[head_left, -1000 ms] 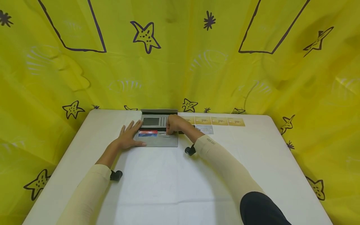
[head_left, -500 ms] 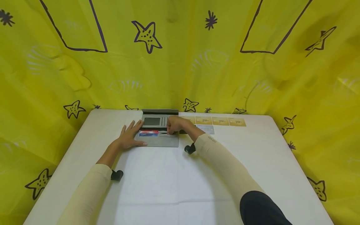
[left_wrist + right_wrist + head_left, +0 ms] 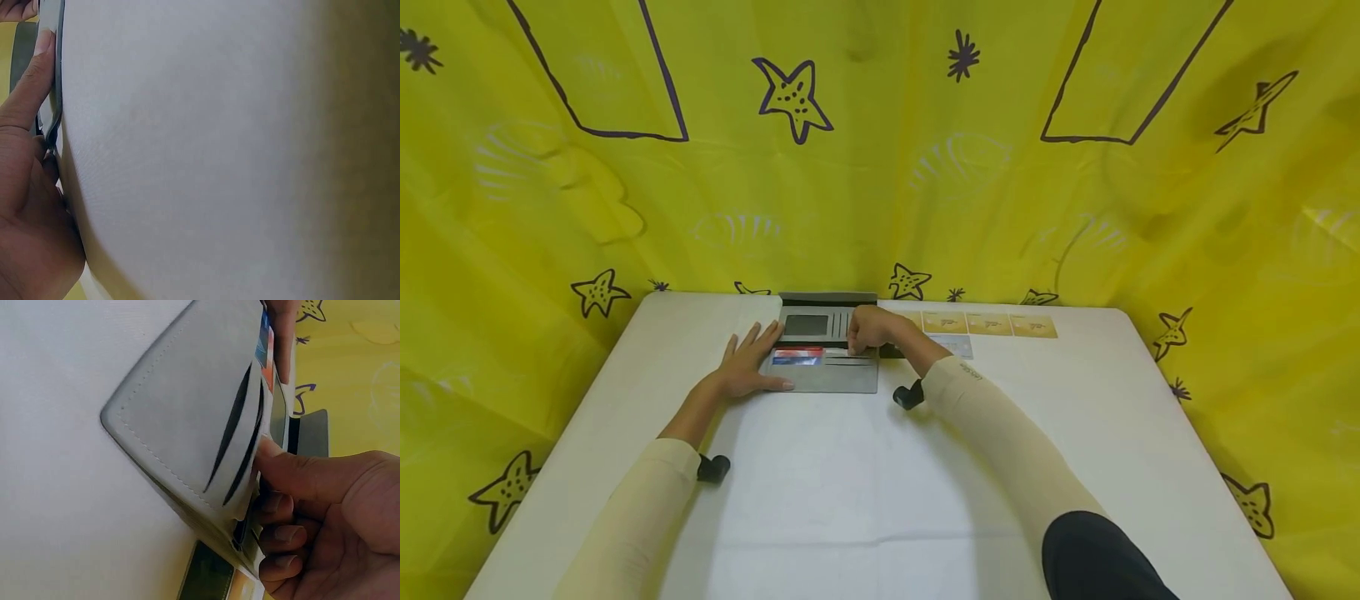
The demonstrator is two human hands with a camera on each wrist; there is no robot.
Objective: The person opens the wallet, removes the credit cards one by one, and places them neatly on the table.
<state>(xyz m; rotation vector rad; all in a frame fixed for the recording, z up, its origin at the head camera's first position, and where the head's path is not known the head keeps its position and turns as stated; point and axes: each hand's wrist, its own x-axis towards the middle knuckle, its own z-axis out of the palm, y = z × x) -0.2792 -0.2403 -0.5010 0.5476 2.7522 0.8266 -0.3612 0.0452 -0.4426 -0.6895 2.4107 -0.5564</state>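
A grey wallet (image 3: pixel 827 379) lies unfolded at the table's far edge, its slotted panels facing up. A red, white and blue card (image 3: pixel 797 357) sticks out of a slot in its near panel. My left hand (image 3: pixel 747 364) rests on the wallet's left side, fingers spread and thumb along the near panel. At the right-hand slots, my right hand (image 3: pixel 870 327) pinches the upper edge of the near panel. In the right wrist view, its thumb presses beside two dark slits in the wallet (image 3: pixel 181 406), the other fingers curled behind. Whether a card is also between them cannot be seen.
Yellow cards (image 3: pixel 988 324) lie in a row right of the wallet, one partly behind my right wrist. A silver-grey card (image 3: pixel 955 345) lies below them. A dark strip (image 3: pixel 891 352) extends from under my right hand. Yellow curtain (image 3: pixel 880 167) hangs behind the white table (image 3: pixel 805 483).
My right hand has shifted slightly away from me along the panel, so more of the slots shows below it. My left hand has stayed in place on the wallet.
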